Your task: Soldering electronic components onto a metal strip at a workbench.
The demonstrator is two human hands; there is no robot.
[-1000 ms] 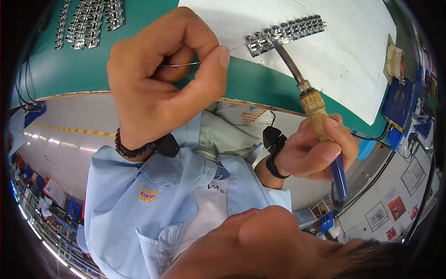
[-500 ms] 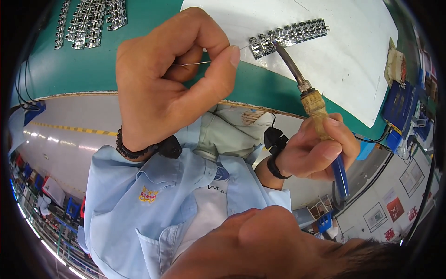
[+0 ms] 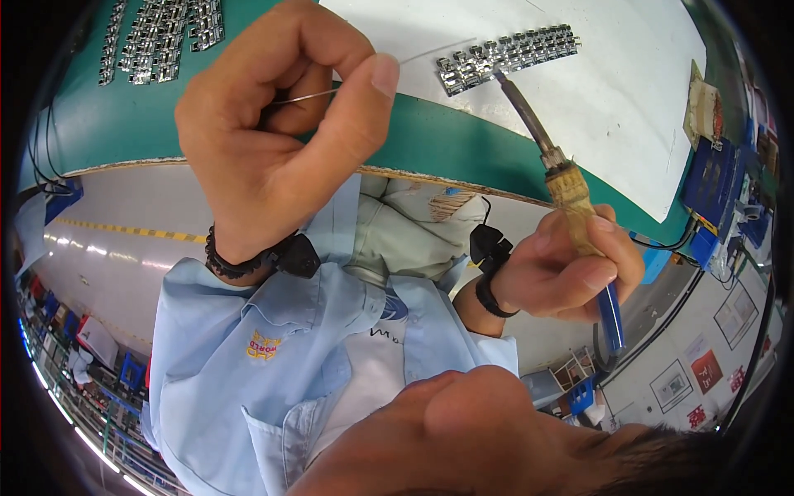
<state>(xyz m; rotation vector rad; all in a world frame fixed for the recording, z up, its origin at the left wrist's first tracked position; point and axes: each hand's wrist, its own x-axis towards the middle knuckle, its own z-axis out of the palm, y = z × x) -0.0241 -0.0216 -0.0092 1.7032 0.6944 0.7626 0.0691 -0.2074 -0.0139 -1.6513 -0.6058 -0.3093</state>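
My left hand (image 3: 289, 124) pinches a thin length of solder wire (image 3: 438, 50), whose free end reaches up and right, apart from the soldering iron's tip. In my right hand (image 3: 571, 264) is a soldering iron (image 3: 568, 186) with a wooden collar and a blue handle end. Its dark tip meets, or nearly meets, the near edge of a strip of shiny silver metal links (image 3: 509, 58). The strip lies slanted on a white sheet (image 3: 612, 107).
Several more silver link strips (image 3: 157, 41) lie at the far left of the green tabletop (image 3: 107, 132). A blue box-shaped device (image 3: 710, 186) with cables sits at the right edge, near a brownish block (image 3: 703, 112). The table's near edge (image 3: 463, 175) runs in front of my lap.
My left hand has moved left and up, drawing the solder wire back from the iron's tip. The iron's tip has shifted slightly right along the strip, which has moved slightly up and left.
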